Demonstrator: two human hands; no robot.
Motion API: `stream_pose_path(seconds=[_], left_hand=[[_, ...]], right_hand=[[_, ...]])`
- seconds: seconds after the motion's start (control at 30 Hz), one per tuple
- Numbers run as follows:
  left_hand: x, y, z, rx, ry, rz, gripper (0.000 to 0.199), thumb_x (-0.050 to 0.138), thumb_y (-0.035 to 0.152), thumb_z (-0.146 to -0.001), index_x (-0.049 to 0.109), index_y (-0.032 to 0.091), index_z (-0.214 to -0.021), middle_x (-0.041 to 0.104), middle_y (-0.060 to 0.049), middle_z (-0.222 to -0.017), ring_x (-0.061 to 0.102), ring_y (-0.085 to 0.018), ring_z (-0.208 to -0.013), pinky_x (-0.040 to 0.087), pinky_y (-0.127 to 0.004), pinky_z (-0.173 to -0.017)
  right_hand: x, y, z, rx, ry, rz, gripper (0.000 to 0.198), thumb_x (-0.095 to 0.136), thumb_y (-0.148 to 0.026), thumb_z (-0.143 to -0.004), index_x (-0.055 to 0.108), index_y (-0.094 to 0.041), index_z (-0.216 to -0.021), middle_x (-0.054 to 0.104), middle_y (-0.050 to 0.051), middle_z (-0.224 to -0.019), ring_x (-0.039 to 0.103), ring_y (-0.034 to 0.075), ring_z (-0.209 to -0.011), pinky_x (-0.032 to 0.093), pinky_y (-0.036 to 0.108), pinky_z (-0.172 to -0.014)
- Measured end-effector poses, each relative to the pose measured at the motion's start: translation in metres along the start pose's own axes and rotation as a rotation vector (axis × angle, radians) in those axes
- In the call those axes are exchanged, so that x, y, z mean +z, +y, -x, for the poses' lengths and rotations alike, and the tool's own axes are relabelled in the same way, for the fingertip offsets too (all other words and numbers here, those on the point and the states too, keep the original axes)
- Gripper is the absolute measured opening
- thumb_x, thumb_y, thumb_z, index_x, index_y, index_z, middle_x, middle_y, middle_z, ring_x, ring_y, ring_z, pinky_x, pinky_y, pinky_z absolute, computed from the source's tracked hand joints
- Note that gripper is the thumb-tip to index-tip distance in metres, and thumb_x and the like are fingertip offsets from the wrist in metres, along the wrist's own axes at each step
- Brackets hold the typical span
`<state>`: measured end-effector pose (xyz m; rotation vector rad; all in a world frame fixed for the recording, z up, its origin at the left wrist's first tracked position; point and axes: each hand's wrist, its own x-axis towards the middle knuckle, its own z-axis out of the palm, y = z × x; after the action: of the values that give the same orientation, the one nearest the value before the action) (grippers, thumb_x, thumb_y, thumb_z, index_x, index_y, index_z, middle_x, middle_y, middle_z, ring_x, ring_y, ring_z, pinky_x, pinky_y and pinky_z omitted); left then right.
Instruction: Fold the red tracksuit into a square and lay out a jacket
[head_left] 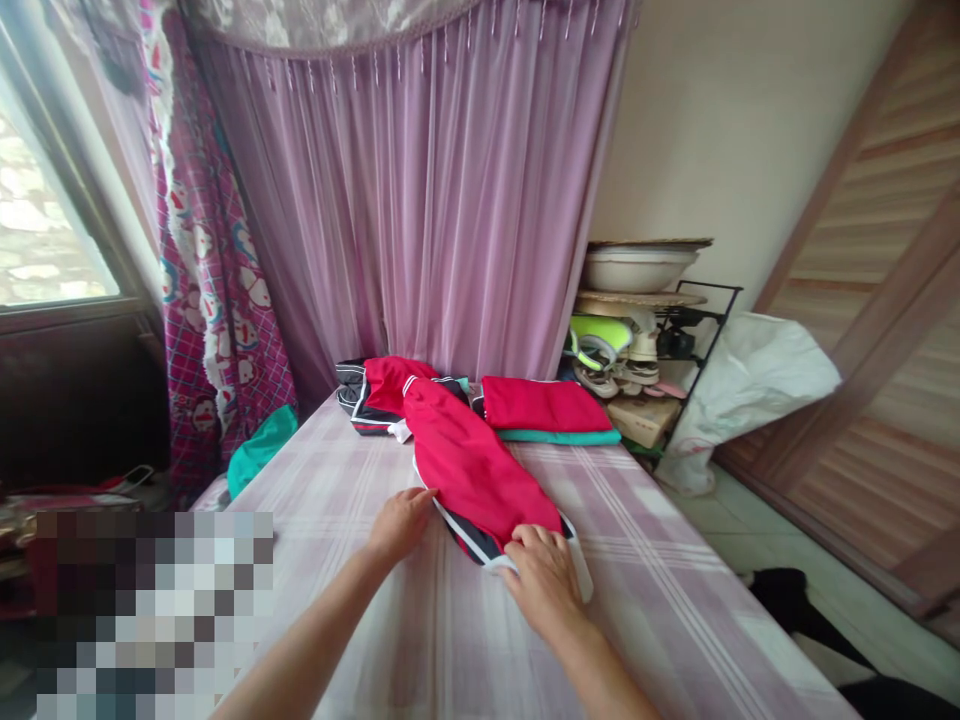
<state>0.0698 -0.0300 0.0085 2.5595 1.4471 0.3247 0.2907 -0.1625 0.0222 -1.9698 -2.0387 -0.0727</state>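
The person's left hand (403, 522) touches the left edge of the long red cloth garment with black-and-white trim (480, 470); the right hand (546, 572) rests on its near end, fingers bent. From here I can't tell whether either pinches fabric. Its far end reaches a red-and-black clothing bundle (375, 395). Pale lilac plaid cloth (667, 580) spreads on both sides, its right edge above tiled floor (720, 510).

The left hand (403, 525) and right hand (547, 582) are bare, as are both forearms (319, 625) to the lower edge of view. Forearms are slim and smooth in outline, tapering toward the wrists. Fingers (537, 540) are slender; nail detail is indistinct.
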Motion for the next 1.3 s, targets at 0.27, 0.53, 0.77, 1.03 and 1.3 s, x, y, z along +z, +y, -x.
stream_pose_path(seconds=[0.27, 0.53, 0.77, 1.03, 1.3], left_hand=[[-0.019, -0.016, -0.021, -0.009, 0.119, -0.152, 0.069, 0.054, 0.018, -0.085, 0.033, 0.026, -0.149, 0.044, -0.012, -0.149, 0.043, -0.026, -0.135, 0.037, -0.043, -0.109], [-0.007, -0.003, -0.075, -0.026, 0.168, -0.322, 0.090, 0.073, 0.030, -0.075, 0.027, 0.026, -0.153, 0.021, -0.018, -0.161, 0.019, -0.035, -0.148, 0.023, -0.051, -0.116], [-0.004, -0.016, -0.117, 0.036, 0.140, -0.231, 0.043, 0.063, 0.027, -0.082, 0.065, 0.030, -0.124, 0.044, -0.011, -0.152, 0.033, -0.034, -0.142, 0.018, -0.057, -0.117], [-0.023, -0.042, -0.099, 0.023, 0.012, -0.073, 0.031, 0.047, 0.021, -0.081, 0.069, 0.022, -0.103, 0.075, -0.008, -0.095, 0.069, -0.024, -0.092, 0.051, -0.036, -0.089], [-0.109, -0.062, -0.001, -0.035, -0.044, 0.336, 0.037, 0.042, 0.044, -0.080, 0.064, 0.019, -0.096, 0.072, -0.005, -0.098, 0.064, -0.023, -0.095, 0.051, -0.034, -0.089]], right_hand=[[-0.050, 0.064, 0.006, 0.013, -0.137, -0.553, 0.027, 0.038, -0.039, -0.093, 0.059, -0.022, -0.088, 0.067, 0.001, -0.081, 0.063, 0.019, -0.079, 0.044, 0.027, -0.070], [-0.046, 0.177, 0.039, 0.303, 0.016, -0.611, 0.037, 0.052, -0.057, -0.079, 0.067, -0.023, -0.089, 0.073, 0.004, -0.085, 0.068, 0.024, -0.083, 0.051, 0.029, -0.074], [-0.019, 0.181, 0.037, 0.349, -0.144, -0.452, 0.054, 0.058, -0.041, -0.074, 0.065, -0.026, -0.125, 0.074, 0.002, -0.079, 0.070, 0.024, -0.079, 0.051, 0.029, -0.072], [-0.034, 0.180, 0.004, 0.288, -0.171, -0.352, 0.042, 0.045, -0.042, -0.082, 0.075, -0.026, -0.107, 0.075, 0.006, -0.107, 0.068, 0.027, -0.101, 0.050, 0.033, -0.084], [-0.061, 0.137, -0.006, 0.243, -0.040, -0.493, 0.044, 0.043, -0.046, -0.080, 0.075, -0.024, -0.100, 0.077, 0.004, -0.098, 0.068, 0.026, -0.095, 0.049, 0.032, -0.081]])
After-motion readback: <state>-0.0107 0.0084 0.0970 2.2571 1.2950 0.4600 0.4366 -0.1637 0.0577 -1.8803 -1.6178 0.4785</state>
